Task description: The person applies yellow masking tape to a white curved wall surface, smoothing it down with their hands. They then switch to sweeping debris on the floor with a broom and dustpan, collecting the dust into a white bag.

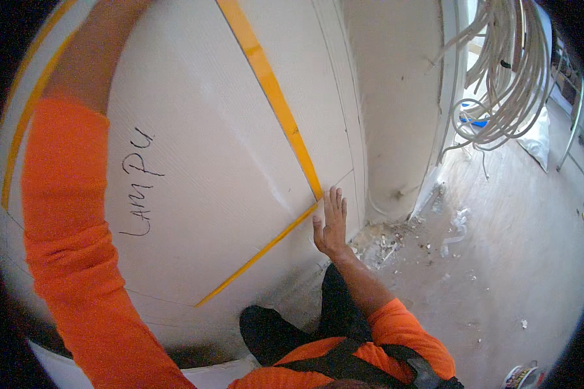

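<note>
My right hand (332, 223) lies against the pale wall (194, 194), its fingers stretched out and apart. It rests beside the corner where a long yellow-orange tape strip (272, 97) meets a shorter, slanting yellow-orange tape strip (259, 253). Up the left side reaches my left arm (68, 175) in an orange sleeve; the hand itself is cut off by the top edge. More yellow tape (21, 133) runs along the wall behind that arm. Dark handwriting (139, 181) marks the wall between the tapes, and thin pencil lines extend from the tape ends.
Coiled pale cables (509, 84) hang at the upper right, with a white sack (535, 139) below them. Plaster debris (389, 243) lies on the dusty floor (499, 259) at the wall's foot. A tub (524, 376) stands at the lower right.
</note>
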Available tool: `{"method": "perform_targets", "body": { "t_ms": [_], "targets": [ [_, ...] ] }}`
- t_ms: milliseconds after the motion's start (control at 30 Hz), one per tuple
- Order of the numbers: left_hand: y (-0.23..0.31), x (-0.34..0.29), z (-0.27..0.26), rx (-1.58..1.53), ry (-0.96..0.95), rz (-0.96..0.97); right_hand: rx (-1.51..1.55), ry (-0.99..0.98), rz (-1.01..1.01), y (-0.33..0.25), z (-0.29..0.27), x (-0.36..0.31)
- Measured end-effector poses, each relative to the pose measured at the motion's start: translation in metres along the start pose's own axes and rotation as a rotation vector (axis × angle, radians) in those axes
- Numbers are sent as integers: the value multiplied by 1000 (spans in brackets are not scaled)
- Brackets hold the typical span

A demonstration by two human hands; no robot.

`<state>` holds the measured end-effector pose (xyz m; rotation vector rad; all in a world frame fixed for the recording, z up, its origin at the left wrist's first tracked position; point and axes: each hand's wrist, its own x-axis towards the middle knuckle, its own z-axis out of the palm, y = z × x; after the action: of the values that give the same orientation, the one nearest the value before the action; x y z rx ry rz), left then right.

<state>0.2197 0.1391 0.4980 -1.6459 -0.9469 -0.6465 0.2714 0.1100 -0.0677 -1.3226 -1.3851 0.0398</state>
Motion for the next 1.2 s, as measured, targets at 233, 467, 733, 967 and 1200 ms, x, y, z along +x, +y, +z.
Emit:
{"method": "perform_targets", "body": {
  "t_ms": [233, 467, 733, 967, 1200],
  "targets": [
    [52, -83, 63, -96, 243, 586, -75, 153, -185, -81, -47, 114],
    [46, -121, 77, -117, -7, 605, -69, 265, -199, -140, -39, 177],
    [45, -94, 31, 113, -68, 316, -108, 232, 50, -64, 9, 103],
    [60, -75, 23, 298, -72, 320, -162, 120, 247, -17, 22, 51],
    [63, -136, 89, -57, -177, 762, -93, 104, 76, -84, -10, 95]
  ]
}}
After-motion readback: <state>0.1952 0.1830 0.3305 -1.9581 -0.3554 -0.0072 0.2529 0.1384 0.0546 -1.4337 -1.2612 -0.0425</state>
